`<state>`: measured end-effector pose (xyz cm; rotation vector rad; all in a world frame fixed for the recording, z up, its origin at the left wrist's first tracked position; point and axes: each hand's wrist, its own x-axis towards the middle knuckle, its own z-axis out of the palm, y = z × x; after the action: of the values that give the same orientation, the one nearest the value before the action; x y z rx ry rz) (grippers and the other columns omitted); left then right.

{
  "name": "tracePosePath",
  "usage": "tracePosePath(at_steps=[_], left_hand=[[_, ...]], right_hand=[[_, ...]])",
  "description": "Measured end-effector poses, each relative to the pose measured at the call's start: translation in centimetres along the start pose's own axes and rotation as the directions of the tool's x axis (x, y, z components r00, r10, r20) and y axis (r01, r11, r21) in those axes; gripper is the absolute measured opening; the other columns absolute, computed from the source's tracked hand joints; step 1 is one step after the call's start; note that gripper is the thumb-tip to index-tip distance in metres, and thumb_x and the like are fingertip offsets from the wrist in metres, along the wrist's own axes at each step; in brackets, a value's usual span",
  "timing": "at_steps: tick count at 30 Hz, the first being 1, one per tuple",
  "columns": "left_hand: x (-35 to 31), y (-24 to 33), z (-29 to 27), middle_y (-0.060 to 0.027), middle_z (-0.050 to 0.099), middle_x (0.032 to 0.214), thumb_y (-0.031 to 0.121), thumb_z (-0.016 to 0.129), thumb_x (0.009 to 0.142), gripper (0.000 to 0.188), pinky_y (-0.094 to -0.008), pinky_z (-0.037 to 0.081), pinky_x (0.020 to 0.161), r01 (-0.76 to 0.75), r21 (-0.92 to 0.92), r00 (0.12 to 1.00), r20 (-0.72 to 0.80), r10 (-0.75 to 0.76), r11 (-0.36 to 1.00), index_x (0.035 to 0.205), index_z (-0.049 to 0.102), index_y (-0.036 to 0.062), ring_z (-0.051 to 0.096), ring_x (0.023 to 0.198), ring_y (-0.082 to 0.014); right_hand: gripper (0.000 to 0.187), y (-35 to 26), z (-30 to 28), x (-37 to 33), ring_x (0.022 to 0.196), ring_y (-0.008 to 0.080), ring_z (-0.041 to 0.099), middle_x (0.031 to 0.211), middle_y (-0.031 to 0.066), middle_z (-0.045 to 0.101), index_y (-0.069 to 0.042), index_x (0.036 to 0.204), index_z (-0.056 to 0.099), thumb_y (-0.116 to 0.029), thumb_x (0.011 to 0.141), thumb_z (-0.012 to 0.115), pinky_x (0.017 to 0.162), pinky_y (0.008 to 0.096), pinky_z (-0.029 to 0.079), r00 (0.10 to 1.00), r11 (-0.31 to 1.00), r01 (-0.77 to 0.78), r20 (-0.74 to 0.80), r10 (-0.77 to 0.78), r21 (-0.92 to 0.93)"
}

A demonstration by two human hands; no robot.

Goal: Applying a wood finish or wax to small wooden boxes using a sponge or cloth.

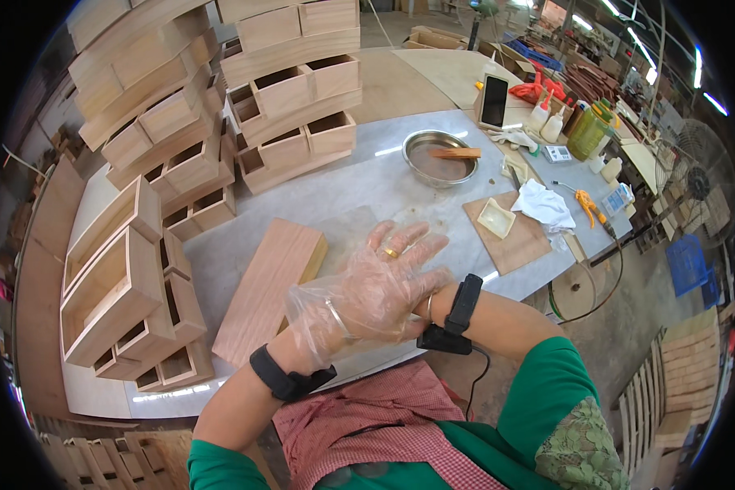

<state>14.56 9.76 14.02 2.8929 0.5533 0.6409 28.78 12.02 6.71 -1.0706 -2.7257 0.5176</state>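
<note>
My left hand [384,273] wears a thin clear plastic glove [314,314], loose at the wrist, and a gold ring shows through it. Its fingers are spread, back of the hand up, with nothing in them. My right hand [420,306] lies mostly underneath the left one, so its fingers are hidden; whether it grips the glove I cannot make out. Black straps with small devices circle both wrists. Just left of the gloved hand, a long wooden box [271,282] rests on the grey table [367,163], its flat face upward.
Tall stacks of wooden drawer boxes [302,90] fill the left side. At the right lie a metal bowl [416,167] with a wooden stick, a board [510,245] bearing a small dish, a white cloth [545,204], an orange-handled tool [585,208], glue bottles [551,126] and a phone [493,101].
</note>
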Motion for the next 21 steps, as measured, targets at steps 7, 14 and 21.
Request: tracePosePath(at_steps=[7, 14, 21], left_hand=[[-0.3, 0.0, -0.2, -0.0155, 0.048, 0.145, 0.041, 0.078, 0.067, 0.061, -0.0615, 0.025, 0.113, 0.014, -0.054, 0.999, 0.039, -0.012, 0.998, 0.123, 0.064, 0.0189, 0.035, 0.141, -0.0363], [-1.3, -0.6, -1.3, -0.0149, 0.049, 0.142, 0.038, 0.081, 0.064, 0.059, -0.0625, 0.027, 0.111, 0.015, 0.098, 0.998, 0.058, -0.021, 0.995, 0.118, 0.066, 0.0184, 0.042, 0.136, -0.0375], [-3.3, -1.1, -2.1, -0.0167, 0.05, 0.142, 0.037, 0.083, 0.063, 0.056, -0.0585, 0.031, 0.11, 0.14, 0.072, 0.986, -0.103, -0.132, 0.988, 0.113, 0.068, 0.0173, 0.044, 0.134, -0.0382]], right_hand=[[0.029, -0.5, 0.4, -0.1, 0.094, 0.0342, 0.07, 0.101, 0.0155, 0.072, -0.006, 0.115, 0.067, -0.013, 0.089, 0.056, 0.079, 0.0463, 0.055, 1.0, 1.0, 0.011, -0.002, -0.011, -0.004], [0.028, -1.1, 0.4, 0.1, 0.093, 0.034, 0.07, 0.101, 0.0144, 0.072, -0.007, 0.115, 0.066, -0.014, 0.09, 0.055, 0.078, 0.0465, 0.055, 0.998, 0.998, 0.057, -0.007, -0.057, -0.002], [0.028, -0.6, 0.8, 1.9, 0.091, 0.0338, 0.07, 0.1, 0.0134, 0.072, -0.007, 0.115, 0.066, -0.014, 0.091, 0.053, 0.077, 0.0468, 0.055, 0.966, 0.972, 0.231, -0.13, -0.223, 0.05]])
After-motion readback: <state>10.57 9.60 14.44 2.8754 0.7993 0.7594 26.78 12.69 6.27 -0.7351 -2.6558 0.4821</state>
